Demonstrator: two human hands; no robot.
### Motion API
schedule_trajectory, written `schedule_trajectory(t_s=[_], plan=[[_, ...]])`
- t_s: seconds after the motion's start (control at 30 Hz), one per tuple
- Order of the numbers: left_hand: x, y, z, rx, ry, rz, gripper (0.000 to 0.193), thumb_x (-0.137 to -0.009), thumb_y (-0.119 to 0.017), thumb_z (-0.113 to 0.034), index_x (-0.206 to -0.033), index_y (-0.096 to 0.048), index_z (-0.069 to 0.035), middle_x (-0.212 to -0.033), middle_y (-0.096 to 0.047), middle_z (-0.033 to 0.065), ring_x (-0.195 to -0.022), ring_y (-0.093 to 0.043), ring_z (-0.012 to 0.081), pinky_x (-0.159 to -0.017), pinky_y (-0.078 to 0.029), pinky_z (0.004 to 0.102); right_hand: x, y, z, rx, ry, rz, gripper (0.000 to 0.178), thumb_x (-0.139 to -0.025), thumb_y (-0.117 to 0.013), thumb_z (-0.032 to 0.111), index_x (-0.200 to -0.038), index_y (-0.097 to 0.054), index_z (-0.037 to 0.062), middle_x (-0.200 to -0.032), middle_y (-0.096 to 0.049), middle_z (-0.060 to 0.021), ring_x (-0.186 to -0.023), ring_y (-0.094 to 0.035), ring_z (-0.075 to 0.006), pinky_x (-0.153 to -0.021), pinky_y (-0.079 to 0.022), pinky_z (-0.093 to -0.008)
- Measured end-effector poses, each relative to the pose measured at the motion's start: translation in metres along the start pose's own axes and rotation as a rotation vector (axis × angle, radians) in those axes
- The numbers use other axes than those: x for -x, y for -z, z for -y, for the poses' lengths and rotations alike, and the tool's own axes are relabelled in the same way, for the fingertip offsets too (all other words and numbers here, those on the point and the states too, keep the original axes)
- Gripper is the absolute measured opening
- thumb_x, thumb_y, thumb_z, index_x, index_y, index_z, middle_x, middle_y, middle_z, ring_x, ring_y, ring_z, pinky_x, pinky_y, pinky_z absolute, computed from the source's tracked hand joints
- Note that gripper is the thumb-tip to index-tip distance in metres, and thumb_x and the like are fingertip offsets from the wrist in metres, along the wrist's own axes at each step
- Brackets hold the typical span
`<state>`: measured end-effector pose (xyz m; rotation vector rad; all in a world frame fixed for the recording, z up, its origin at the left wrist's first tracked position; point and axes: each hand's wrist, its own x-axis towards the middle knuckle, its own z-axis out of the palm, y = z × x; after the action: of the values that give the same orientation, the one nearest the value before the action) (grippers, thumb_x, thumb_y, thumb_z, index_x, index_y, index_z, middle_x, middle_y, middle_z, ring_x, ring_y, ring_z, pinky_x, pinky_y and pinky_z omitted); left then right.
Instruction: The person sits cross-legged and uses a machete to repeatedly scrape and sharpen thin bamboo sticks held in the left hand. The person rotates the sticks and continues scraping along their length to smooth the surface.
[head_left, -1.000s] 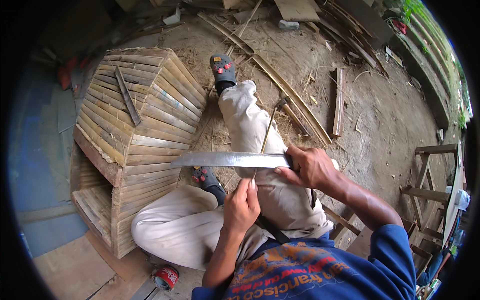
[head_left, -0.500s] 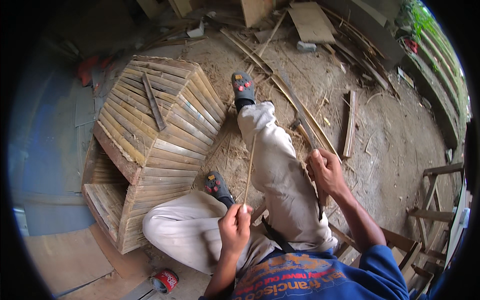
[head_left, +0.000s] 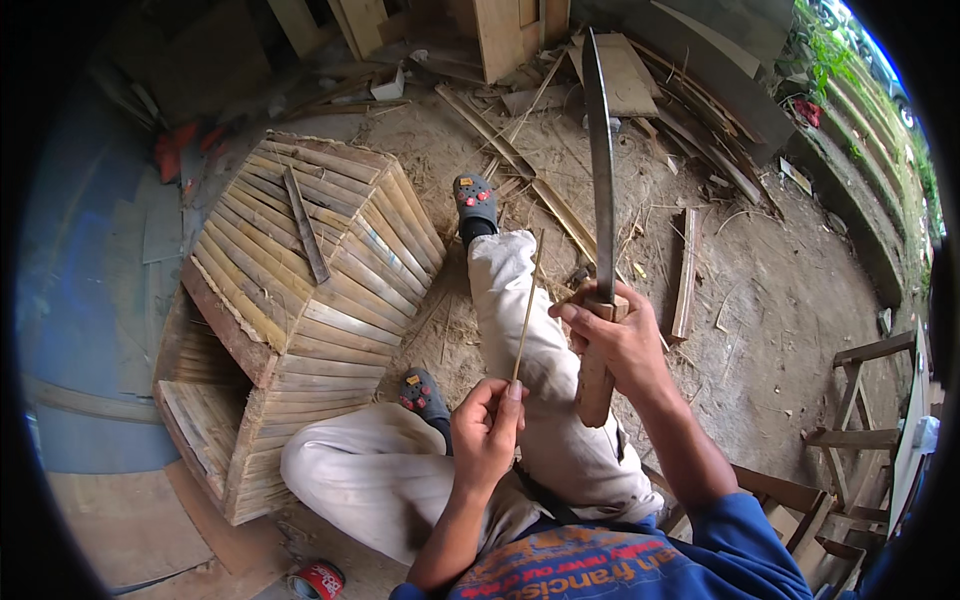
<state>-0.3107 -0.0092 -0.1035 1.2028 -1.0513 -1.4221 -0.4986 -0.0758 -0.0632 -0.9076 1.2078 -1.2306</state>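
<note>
My right hand is closed round the wooden handle of a machete, whose long blade points up and away from me. The handle's butt end sticks out below my fist, over my outstretched leg. In my left hand a thin bamboo stick is pinched between thumb and fingers. The stick slants up across my leg, apart from the blade. To the left stands a bamboo-slatted structure with an open front, and a loose dark strip lies on its slats.
Split bamboo lengths lie on the dirt floor ahead, with shavings around them. A short wooden strip rests to the right. Wooden frames stand at the far right. A red can sits at lower left, beside flat boards.
My right hand has raised the machete and brought it left, blade now upright. My left hand has moved slightly up and right with the stick, which tilts a little more to the right.
</note>
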Motion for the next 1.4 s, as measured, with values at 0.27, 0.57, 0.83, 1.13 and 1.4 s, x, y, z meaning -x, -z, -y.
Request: schedule_trajectory(t_s=[0.27, 0.57, 0.83, 1.13, 1.4], plan=[[-0.008, 0.011, 0.022, -0.111, 0.116, -0.057, 0.021, -0.103, -0.062, -0.018, -0.09, -0.063, -0.002, -0.063, -0.059, -0.0022, -0.056, -0.05, 0.0022, -0.051, -0.038, 0.0217, -0.021, 0.006, -0.02, 0.584, 0.176, 0.042, 0.02, -0.089, -0.075, 0.016, -0.089, -0.061, 0.0009, -0.066, -0.059, -0.0031, -0.057, -0.056, -0.0092, -0.051, -0.044, -0.0273], [-0.013, 0.019, 0.042, -0.423, -0.105, -0.115, 0.018, -0.098, -0.064, -0.015, -0.093, -0.066, 0.002, -0.073, -0.069, 0.0156, -0.062, -0.069, 0.0278, -0.059, -0.051, 0.0385, 0.013, 0.04, -0.077, 1.21, 0.236, 0.428, 0.024, -0.079, -0.073, 0.018, -0.095, -0.06, 0.0058, -0.069, -0.066, -0.0151, -0.059, -0.067, -0.0337, -0.057, -0.054, -0.0452], [0.013, 0.022, 0.046, -0.472, -0.151, -0.166, 0.015, -0.097, -0.066, -0.012, -0.089, -0.061, -0.001, -0.069, -0.064, 0.0139, -0.056, -0.064, 0.0261, -0.055, -0.048, 0.0369, 0.018, 0.033, -0.069, 1.306, 0.127, 0.33, 0.022, -0.078, -0.07, 0.012, -0.096, -0.061, 0.0053, -0.071, -0.066, -0.0199, -0.064, -0.067, -0.0408, -0.061, -0.053, -0.0489], [0.083, 0.046, 0.043, -0.439, -0.003, -0.114, 0.018, -0.098, -0.067, -0.014, -0.086, -0.06, -0.003, -0.059, -0.056, 0.0049, -0.051, -0.05, 0.0078, -0.048, -0.04, 0.0289, 0.037, 0.051, -0.08, 1.267, 0.138, 0.196, 0.025, -0.075, -0.072, 0.01, -0.098, -0.064, 0.0072, -0.079, -0.069, -0.02, -0.072, -0.07, -0.0385, -0.064, -0.055, -0.0474], [0.002, 0.007, 0.03, -0.445, -0.031, 0.029, 0.021, -0.099, -0.063, -0.014, -0.086, -0.065, 0.002, -0.062, -0.059, 0.0091, -0.053, -0.053, 0.011, -0.053, -0.043, 0.031, 0.036, 0.054, -0.065, 1.279, 0.223, 0.307, 0.019, -0.075, -0.071, 0.01, -0.09, -0.061, 0.0051, -0.076, -0.065, -0.0166, -0.069, -0.067, -0.0398, -0.061, -0.052, -0.0499]])
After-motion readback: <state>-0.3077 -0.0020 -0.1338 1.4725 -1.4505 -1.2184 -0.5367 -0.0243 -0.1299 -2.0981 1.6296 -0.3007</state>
